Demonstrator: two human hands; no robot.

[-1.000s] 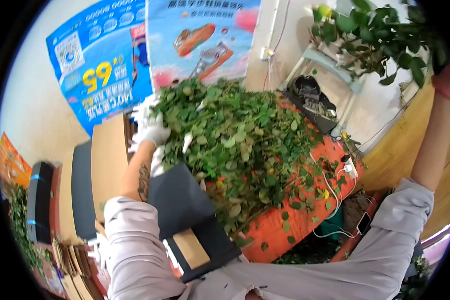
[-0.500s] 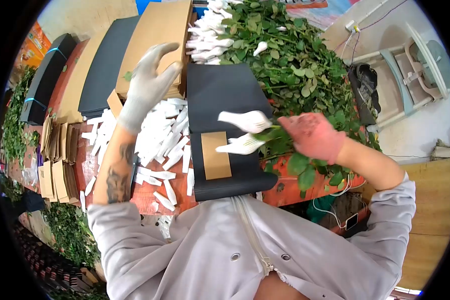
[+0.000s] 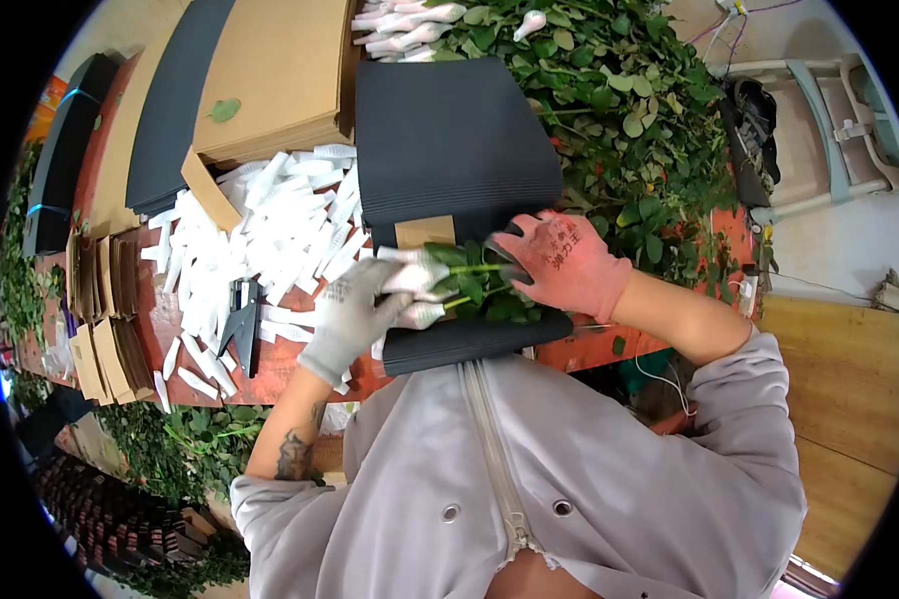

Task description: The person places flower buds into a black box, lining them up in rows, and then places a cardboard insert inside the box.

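My left hand (image 3: pixel 355 311), in a pale grey glove, is closed round the white-sleeved flower heads (image 3: pixel 417 280). A red glove covers my right hand (image 3: pixel 561 262), its fingers wrapped round the leafy green stems (image 3: pixel 477 284) of the same flowers. The flowers lie sideways over a black sheet (image 3: pixel 469 337) and a small brown cardboard piece (image 3: pixel 425 233). Just beyond is a stack of black sheets (image 3: pixel 449 135). Many loose white sleeves (image 3: pixel 270 225) are heaped left of my hands, with a black stapler-like tool (image 3: pixel 241 324) at their near edge.
Leafy stems (image 3: pixel 634 110) are piled at the back right, white-wrapped heads (image 3: pixel 405 28) at the back. Brown cardboard sheets (image 3: pixel 270 75) stand stacked behind the sleeves, small folded cardboard pieces (image 3: pixel 110 344) at the left. A pale chair (image 3: pixel 819 130) is at the right.
The view has tilted down to the red table. My right hand has brought the flowers in from the right, and my left hand, open half a second ago, has closed on their heads.
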